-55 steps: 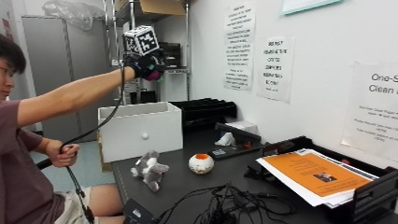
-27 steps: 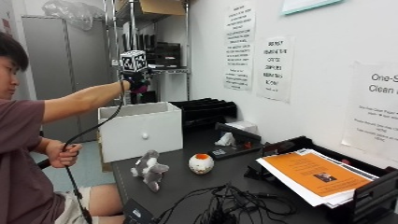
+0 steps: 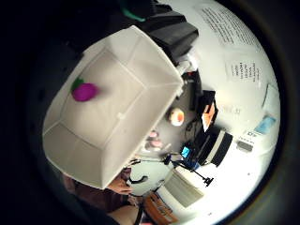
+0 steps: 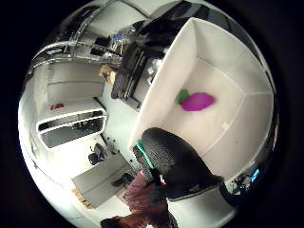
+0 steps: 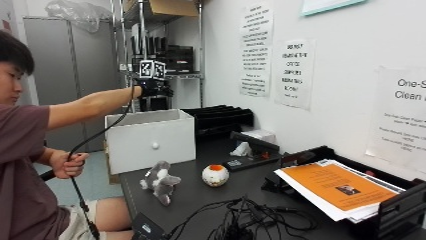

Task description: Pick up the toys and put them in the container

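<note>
A magenta toy with a green tip (image 3: 84,91) lies on the floor of the white container (image 5: 151,141), near one end wall; from the outside view the container's walls hide it completely. The gloved right hand (image 5: 153,87) hangs above the container's open top, arm stretched out from the seated person. Whether its fingers are spread or curled cannot be told: the outside view shows only the back of the glove, and in the thumb side palm view a dark glove part (image 4: 175,164) covers the near edge of the container without showing the fingers clearly.

Two more toys sit on the dark desk (image 5: 253,184) in front of the container: a grey plush animal (image 5: 160,181) close to its front wall, and a white ball with an orange top (image 5: 215,175) beside that. Further from the container, a black tray holding orange paper (image 5: 336,187) rests near the wall, partly cut off at the picture's edge. The person's bare hand (image 5: 69,164) grips a cable below desk level.
</note>
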Demonstrator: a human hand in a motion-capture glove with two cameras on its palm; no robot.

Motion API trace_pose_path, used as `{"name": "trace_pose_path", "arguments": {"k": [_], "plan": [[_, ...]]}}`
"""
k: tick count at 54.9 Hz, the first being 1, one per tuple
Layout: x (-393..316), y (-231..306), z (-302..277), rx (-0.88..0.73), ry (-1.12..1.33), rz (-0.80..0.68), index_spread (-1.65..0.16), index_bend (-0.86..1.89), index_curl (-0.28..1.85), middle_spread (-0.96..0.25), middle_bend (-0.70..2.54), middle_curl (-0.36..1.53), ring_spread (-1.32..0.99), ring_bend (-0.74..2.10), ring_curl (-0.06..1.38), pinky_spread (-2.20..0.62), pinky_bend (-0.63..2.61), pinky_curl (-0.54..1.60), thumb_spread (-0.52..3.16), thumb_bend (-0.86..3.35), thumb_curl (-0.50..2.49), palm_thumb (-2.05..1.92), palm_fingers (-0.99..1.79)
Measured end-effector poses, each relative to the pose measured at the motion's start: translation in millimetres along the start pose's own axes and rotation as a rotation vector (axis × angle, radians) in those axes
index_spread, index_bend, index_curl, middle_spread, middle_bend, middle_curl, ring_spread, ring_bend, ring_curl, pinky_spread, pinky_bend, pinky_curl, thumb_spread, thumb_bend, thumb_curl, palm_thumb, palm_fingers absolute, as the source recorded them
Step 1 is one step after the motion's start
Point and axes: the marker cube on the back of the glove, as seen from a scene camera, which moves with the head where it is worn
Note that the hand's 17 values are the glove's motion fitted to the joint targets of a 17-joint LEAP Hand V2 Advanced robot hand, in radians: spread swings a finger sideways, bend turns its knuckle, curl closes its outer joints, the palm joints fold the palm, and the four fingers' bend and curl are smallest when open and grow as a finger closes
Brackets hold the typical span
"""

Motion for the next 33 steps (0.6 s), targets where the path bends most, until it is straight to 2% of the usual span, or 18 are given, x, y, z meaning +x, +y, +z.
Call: {"name": "trace_pose_path", "arguments": {"k": [6, 10, 18, 24, 33], "plan": [[33.7, 18.9, -23.3, 0.075, -0.011, 0.098, -0.2, 0.03, 0.36, -0.03, 0.13, 0.37, -0.01, 0.46, 0.28, 0.0, 0.96, 0.41, 1.09, -0.08, 0.54, -0.1, -0.38], [63.5, 33.7, -39.9, 0.036, 0.052, 0.194, -0.21, 0.04, 0.32, -0.02, 0.12, 0.35, 0.0, 0.42, 0.27, 0.02, 0.9, 0.38, 1.11, -0.09, 0.48, -0.11, -0.36], [121.5, 48.0, -51.1, 0.058, 0.069, 0.32, -0.21, 0.06, 0.26, -0.04, 0.13, 0.32, 0.01, 0.37, 0.27, 0.03, 0.82, 0.36, 1.15, -0.07, 0.4, -0.1, -0.29], [187.5, 71.2, -27.2, 0.033, 0.059, 0.415, -0.21, 0.06, 0.23, -0.05, 0.13, 0.3, 0.01, 0.36, 0.27, 0.03, 0.79, 0.35, 1.16, -0.07, 0.35, -0.09, -0.27], [281.6, 93.3, 61.9, -0.033, -0.045, 0.511, -0.21, 0.06, 0.19, -0.05, 0.13, 0.28, 0.01, 0.36, 0.28, 0.03, 0.78, 0.34, 1.19, -0.06, 0.3, -0.08, -0.26]]}}
